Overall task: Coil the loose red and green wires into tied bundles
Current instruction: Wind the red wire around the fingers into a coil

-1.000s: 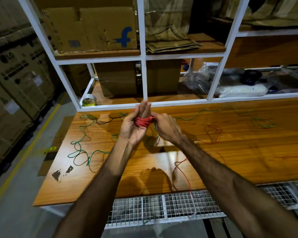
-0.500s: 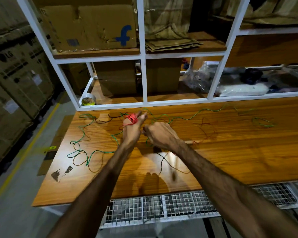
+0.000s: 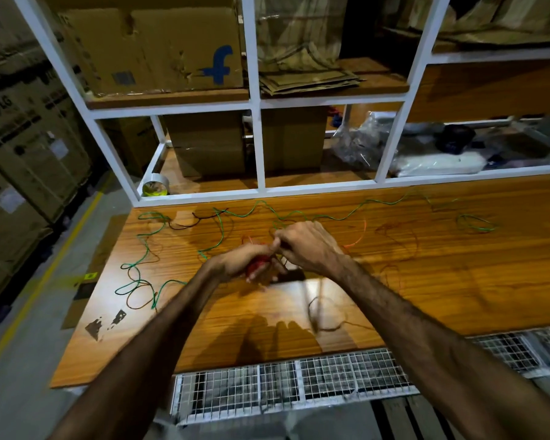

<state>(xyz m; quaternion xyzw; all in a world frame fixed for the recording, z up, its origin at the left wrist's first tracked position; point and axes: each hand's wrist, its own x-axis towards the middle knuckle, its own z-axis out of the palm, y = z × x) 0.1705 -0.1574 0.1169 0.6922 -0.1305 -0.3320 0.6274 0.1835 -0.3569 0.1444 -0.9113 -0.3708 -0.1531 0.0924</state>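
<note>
Both hands meet over the wooden table (image 3: 426,296), working a red wire.

The left hand (image 3: 240,263) grips a small red wire coil (image 3: 258,265); the right hand (image 3: 308,246) pinches the strand just beside it, knuckles touching. Beyond them, a loose green wire (image 3: 223,230) snakes across the tabletop, before a white shelf frame (image 3: 258,147).

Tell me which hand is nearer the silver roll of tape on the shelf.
Left. The left hand, gripping the red wire coil, lies below and right of the silver roll of tape. The right hand is further right, beyond the left.
</note>
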